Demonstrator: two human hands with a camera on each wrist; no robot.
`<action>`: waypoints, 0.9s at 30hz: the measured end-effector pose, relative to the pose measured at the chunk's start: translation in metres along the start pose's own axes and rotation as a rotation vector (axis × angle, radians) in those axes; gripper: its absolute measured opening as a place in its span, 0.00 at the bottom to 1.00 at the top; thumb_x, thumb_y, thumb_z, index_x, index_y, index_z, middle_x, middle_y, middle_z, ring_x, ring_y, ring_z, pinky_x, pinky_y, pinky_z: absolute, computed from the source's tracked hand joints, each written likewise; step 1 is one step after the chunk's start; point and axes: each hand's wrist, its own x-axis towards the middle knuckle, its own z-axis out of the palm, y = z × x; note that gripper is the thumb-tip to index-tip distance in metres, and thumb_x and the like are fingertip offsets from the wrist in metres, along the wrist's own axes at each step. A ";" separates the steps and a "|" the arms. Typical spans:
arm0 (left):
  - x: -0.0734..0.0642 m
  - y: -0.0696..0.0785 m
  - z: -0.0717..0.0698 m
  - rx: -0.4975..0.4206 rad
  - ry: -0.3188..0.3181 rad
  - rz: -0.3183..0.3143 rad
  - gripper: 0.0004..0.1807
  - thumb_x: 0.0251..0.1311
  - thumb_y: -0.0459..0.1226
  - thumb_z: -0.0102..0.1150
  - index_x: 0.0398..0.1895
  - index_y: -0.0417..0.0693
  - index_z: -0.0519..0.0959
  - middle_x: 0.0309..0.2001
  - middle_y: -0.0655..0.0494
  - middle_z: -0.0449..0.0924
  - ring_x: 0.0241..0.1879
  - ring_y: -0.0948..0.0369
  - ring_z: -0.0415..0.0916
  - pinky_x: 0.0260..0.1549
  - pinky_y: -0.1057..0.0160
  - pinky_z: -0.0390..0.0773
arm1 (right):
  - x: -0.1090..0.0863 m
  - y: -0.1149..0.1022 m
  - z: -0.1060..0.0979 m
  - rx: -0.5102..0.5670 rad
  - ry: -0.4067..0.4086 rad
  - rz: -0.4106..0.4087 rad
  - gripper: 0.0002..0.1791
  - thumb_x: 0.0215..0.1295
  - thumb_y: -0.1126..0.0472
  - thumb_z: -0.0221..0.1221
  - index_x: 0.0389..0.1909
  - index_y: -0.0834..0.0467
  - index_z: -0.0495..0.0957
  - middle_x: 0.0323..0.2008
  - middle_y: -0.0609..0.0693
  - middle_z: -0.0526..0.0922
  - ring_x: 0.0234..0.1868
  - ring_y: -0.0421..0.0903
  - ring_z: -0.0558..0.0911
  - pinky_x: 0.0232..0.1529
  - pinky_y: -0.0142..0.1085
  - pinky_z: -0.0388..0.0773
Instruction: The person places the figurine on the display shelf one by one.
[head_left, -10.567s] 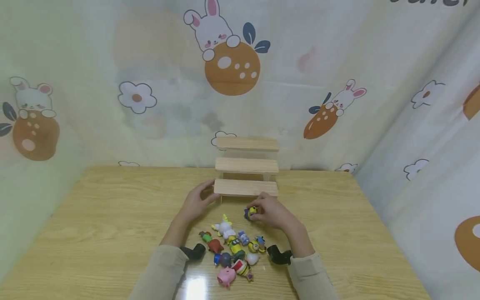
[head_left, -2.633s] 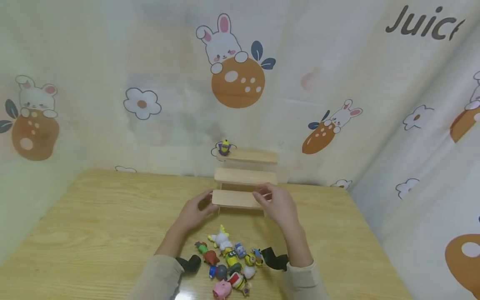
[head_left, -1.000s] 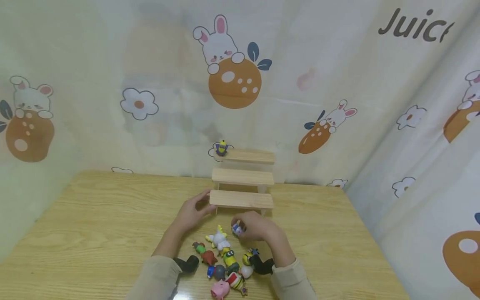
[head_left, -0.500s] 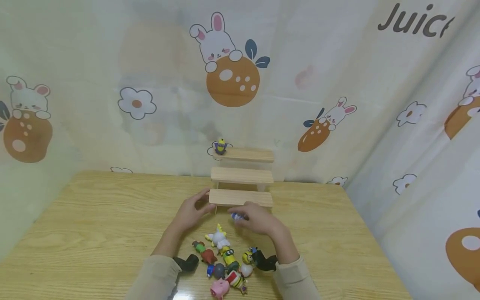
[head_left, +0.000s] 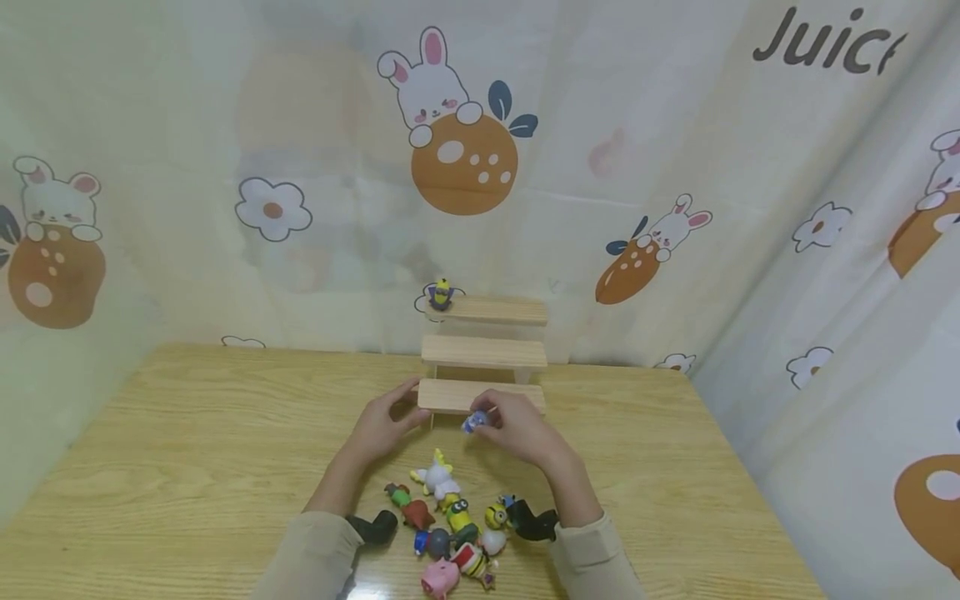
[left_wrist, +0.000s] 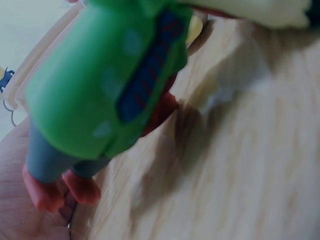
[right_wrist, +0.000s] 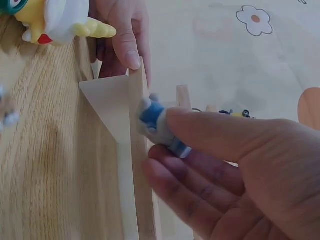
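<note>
My right hand point(head_left: 520, 429) pinches a small blue-and-white figurine point(right_wrist: 159, 124) between thumb and fingers, close in front of the bottom board of a three-step wooden display stand point(head_left: 450, 394). At that board's left end, my left hand point(head_left: 381, 425) grips it, thumb at the front edge. A yellow-and-purple minion figurine point(head_left: 441, 295) stands on the left of the top step. Toy figurines lie between my forearms, among them a pink pig point(head_left: 439, 577), a goggled yellow minion point(head_left: 460, 518) and a white figure with yellow tips point(head_left: 436, 477).
Close to the left wrist camera is a figurine in a green shirt point(left_wrist: 95, 75). Dark wrist-camera mounts point(head_left: 375, 527) sit at both cuffs near the pile. Behind the wooden table point(head_left: 225, 450) hangs a printed curtain point(head_left: 337, 250).
The minion figurine has gone from my right hand to the top step. More recently, my right hand has carried the blue-and-white figurine from the pile up towards the bottom board. My left hand stays there.
</note>
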 end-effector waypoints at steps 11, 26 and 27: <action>0.000 -0.001 0.000 -0.022 -0.002 0.005 0.38 0.56 0.55 0.61 0.70 0.58 0.63 0.58 0.50 0.77 0.65 0.49 0.66 0.67 0.45 0.58 | 0.001 0.000 -0.003 -0.057 0.068 -0.048 0.14 0.62 0.58 0.62 0.48 0.57 0.82 0.45 0.50 0.84 0.41 0.45 0.84 0.43 0.38 0.81; 0.000 0.002 -0.001 -0.030 -0.006 -0.001 0.37 0.57 0.53 0.62 0.69 0.58 0.64 0.57 0.52 0.78 0.63 0.51 0.69 0.65 0.46 0.63 | 0.000 0.000 -0.002 -0.035 0.107 -0.029 0.12 0.60 0.66 0.62 0.45 0.58 0.83 0.44 0.51 0.81 0.42 0.45 0.83 0.43 0.34 0.82; 0.000 0.002 -0.002 -0.032 -0.007 -0.004 0.37 0.57 0.53 0.62 0.69 0.58 0.64 0.57 0.51 0.78 0.62 0.51 0.69 0.65 0.46 0.63 | 0.001 -0.001 -0.002 -0.032 0.111 -0.025 0.12 0.60 0.66 0.62 0.45 0.58 0.83 0.43 0.51 0.80 0.42 0.45 0.82 0.43 0.33 0.82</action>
